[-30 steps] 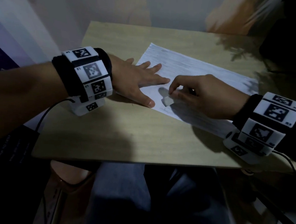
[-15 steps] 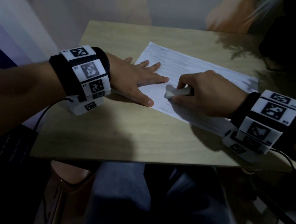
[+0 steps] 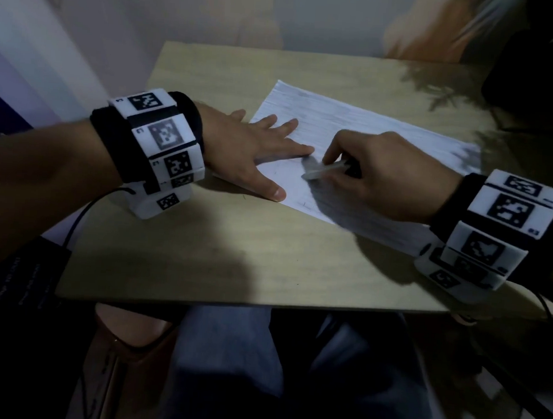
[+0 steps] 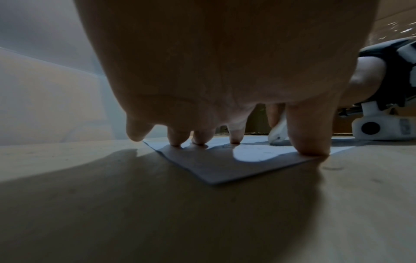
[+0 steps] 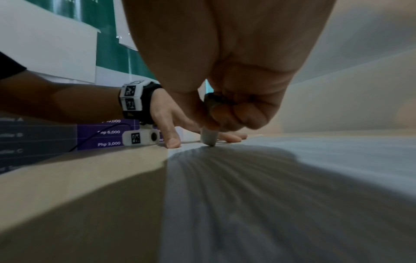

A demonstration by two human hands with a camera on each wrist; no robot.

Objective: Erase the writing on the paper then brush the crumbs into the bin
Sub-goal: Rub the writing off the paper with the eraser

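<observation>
A white lined sheet of paper (image 3: 365, 133) (image 4: 225, 167) (image 5: 292, 186) lies at an angle on the wooden table (image 3: 232, 255). My left hand (image 3: 259, 152) (image 4: 225, 89) lies flat, its straight fingers pressing the paper's left corner. My right hand (image 3: 379, 174) (image 5: 225, 106) pinches a white eraser (image 3: 323, 172) (image 4: 278, 133) (image 5: 209, 137), whose tip touches the paper just right of the left index finger. A faint pencil mark (image 3: 303, 204) shows near the paper's front edge. No bin is in view.
The table's front edge (image 3: 262, 301) runs just above my lap. A dark object (image 3: 540, 64) sits at the back right corner, throwing a leafy shadow. A dark printed board (image 3: 18, 276) with purple price text (image 5: 108, 132) stands left of the table. Walls close the back.
The right hand has turned the eraser from a short end-on block to lying long and slanted, and has shifted it slightly up and right on the paper. The left hand stays put.
</observation>
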